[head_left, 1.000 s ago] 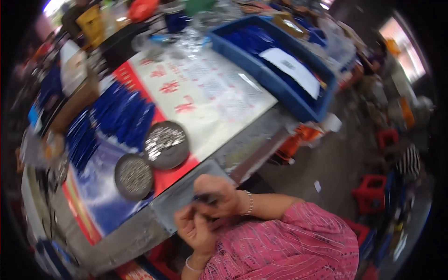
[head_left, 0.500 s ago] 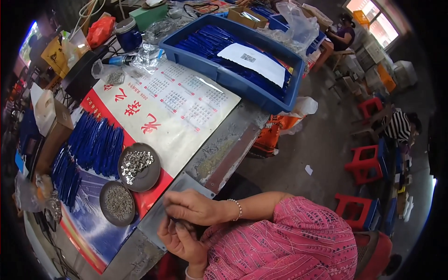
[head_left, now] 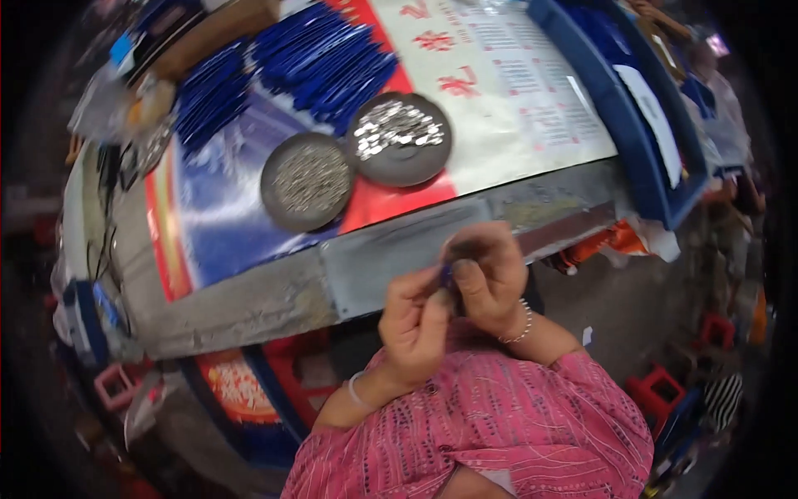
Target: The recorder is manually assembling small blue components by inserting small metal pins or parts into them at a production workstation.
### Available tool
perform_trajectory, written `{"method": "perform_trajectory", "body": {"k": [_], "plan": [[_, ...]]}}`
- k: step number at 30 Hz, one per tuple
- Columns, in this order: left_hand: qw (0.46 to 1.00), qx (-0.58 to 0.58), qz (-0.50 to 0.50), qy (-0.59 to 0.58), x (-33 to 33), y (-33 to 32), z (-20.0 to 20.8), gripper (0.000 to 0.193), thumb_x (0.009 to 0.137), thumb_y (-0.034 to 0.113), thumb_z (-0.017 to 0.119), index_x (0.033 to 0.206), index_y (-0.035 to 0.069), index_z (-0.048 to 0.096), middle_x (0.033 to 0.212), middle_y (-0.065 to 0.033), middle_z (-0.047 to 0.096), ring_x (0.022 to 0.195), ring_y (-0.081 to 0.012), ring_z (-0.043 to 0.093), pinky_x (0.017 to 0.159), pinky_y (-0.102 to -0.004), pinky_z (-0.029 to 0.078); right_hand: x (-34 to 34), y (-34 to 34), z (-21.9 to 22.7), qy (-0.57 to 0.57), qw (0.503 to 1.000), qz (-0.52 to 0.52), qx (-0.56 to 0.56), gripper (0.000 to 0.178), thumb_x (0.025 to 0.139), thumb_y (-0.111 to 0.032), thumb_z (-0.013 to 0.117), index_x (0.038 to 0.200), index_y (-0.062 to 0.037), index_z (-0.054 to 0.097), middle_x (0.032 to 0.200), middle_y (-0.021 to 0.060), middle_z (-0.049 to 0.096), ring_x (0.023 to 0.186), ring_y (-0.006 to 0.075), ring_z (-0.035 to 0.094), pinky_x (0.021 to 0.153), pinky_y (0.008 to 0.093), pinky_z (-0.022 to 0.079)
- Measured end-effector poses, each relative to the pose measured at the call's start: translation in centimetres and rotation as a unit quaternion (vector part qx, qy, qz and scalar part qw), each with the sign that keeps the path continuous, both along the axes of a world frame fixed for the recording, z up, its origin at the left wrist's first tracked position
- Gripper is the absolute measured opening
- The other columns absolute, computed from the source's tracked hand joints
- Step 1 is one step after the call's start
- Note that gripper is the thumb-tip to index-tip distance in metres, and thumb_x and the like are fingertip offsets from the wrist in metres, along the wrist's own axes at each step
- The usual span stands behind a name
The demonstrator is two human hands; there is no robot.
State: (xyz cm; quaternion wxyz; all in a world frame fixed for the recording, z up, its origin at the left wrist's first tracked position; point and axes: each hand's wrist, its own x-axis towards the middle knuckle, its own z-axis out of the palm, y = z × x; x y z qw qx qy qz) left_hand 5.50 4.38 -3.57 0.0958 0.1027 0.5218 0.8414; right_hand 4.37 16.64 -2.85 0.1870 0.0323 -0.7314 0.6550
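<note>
Motion blur, glare on metal pieces, dim floor, curved edges, black corners

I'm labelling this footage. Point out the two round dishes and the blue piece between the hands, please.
Left dish [head_left: 268, 185]: head view, on its bare rim.
Right dish [head_left: 407, 169]: head view, on its bare floor.
Blue piece [head_left: 447, 275]: head view, on its small visible part.

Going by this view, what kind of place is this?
Probably a small hand-assembly workshop: a worktable carries dark bowls of small metal parts and bunched slim blue items, with a long blue tray at right.
</note>
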Motion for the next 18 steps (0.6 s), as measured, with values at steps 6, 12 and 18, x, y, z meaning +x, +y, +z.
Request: {"method": "perform_trajectory", "body": {"k": [6, 12, 18], "plan": [[1.000, -0.009, 0.007, -0.021, 0.0, -0.6, -0.3, 0.023, 0.093, 0.000, 0.045, 0.116, 0.000, 0.043, 0.110, -0.0092, 0.056, 0.082, -0.0054, 0.052, 0.066, -0.0171, 0.041, -2.0, -0.7, -1.5, 0.203, 0.974, 0.019, 0.099, 0.020, 0.077, 0.003, 0.062, 0.092, -0.0001, 0.049, 0.070, 0.0105, 0.053, 0.053, 0.0280, 0.049, 0.052, 0.0342, 0.042], [1.000, 0.000, 0.018, -0.023, 0.2, -0.5, -0.8, 0.025, 0.093, 0.001, 0.046, 0.118, 0.001, 0.043, 0.102, -0.0086, 0.057, 0.074, -0.0052, 0.050, 0.060, -0.0166, 0.039, -0.5, -3.1, 0.2, -0.049, 0.984, -0.089, -0.145, 0.013, 0.086, -0.006, 0.059, 0.094, -0.0019, 0.049, 0.068, 0.0009, 0.050, 0.058, 0.0099, 0.048, 0.052, 0.0247, 0.041], [0.999, 0.012, 0.012, -0.037, -0.5, -0.7, 0.1, 0.031, 0.095, 0.004, 0.044, 0.126, 0.002, 0.039, 0.083, -0.0027, 0.054, 0.058, -0.0023, 0.039, 0.051, -0.0164, 0.031, -0.7, -0.4, 0.9, -0.098, 0.994, 0.050, -0.023, 0.017, 0.085, -0.013, 0.063, 0.092, -0.0018, 0.052, 0.068, 0.0045, 0.050, 0.057, 0.0131, 0.049, 0.050, 0.0252, 0.040]]}}
